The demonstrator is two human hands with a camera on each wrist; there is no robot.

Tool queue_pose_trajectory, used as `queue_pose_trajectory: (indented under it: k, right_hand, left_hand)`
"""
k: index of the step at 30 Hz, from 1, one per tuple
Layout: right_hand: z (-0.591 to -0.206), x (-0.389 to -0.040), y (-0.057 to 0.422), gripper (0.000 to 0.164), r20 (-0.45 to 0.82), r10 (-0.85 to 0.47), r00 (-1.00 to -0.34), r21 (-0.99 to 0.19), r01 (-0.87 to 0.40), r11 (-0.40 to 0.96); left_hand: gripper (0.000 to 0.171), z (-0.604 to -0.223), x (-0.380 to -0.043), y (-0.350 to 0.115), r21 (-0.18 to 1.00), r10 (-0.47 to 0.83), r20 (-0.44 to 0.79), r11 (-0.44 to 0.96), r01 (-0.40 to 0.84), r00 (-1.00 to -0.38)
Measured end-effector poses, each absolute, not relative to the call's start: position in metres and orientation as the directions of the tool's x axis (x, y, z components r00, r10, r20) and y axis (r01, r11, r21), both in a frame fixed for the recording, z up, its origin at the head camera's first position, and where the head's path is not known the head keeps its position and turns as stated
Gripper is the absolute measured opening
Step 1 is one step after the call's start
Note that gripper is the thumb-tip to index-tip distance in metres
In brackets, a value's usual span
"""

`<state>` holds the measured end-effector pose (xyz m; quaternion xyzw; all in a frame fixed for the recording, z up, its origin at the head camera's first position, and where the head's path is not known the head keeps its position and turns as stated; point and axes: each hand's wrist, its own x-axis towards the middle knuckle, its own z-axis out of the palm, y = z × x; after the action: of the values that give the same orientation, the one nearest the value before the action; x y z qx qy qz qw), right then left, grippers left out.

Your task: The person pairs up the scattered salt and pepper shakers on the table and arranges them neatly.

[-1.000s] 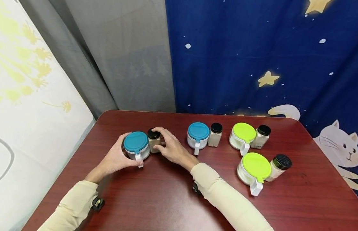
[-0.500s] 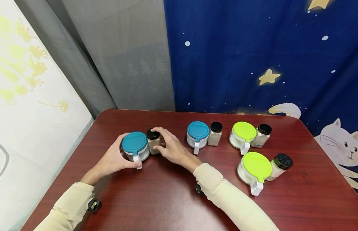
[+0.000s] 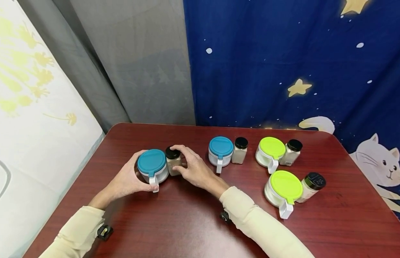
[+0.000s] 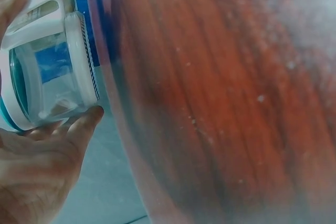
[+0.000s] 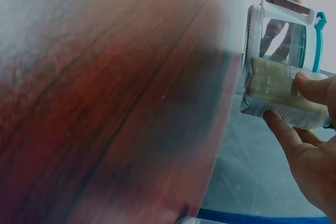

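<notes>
My left hand (image 3: 130, 178) holds a clear seasoning jar with a blue lid (image 3: 151, 162) and a white handle, at the left of the table. The thumb lies by the handle (image 4: 46, 8), and the fingers reach round the far side. Right beside that jar stands a small square spice bottle with a black cap (image 3: 173, 163). My right hand (image 3: 196, 168) grips it, thumb on the near side and index finger at the cap. In the right wrist view, pale contents show through the spice bottle (image 5: 275, 85), which sits against the seasoning jar (image 5: 276, 38).
Another blue-lidded jar (image 3: 220, 152) and black-capped bottle (image 3: 240, 150) stand as a pair at mid-table. Rightward are two green-lidded jars, one farther back (image 3: 270, 152) and one nearer (image 3: 283, 190), each beside a black-capped bottle. Curtains hang behind the red-brown table (image 3: 193, 229).
Both hands, with the blue-lidded jar and the spice bottle, have shifted slightly towards the person. The other jars and bottles stay where they were.
</notes>
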<state>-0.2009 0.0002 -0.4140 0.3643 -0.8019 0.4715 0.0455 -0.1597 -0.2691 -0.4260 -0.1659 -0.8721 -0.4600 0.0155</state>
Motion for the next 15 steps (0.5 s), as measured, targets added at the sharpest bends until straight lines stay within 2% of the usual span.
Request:
queue_pose_trajectory:
  k: [15]
  right_hand:
    - [-0.4143, -0.1959, 0.0052, 0.062, 0.429, -0.536, -0.727, -0.725, -0.631, 0.275]
  left_hand:
    - [0.114, -0.4233, -0.1560, -0.2663, 0.776, 0.301, 0.182, 0.540, 0.324, -0.936]
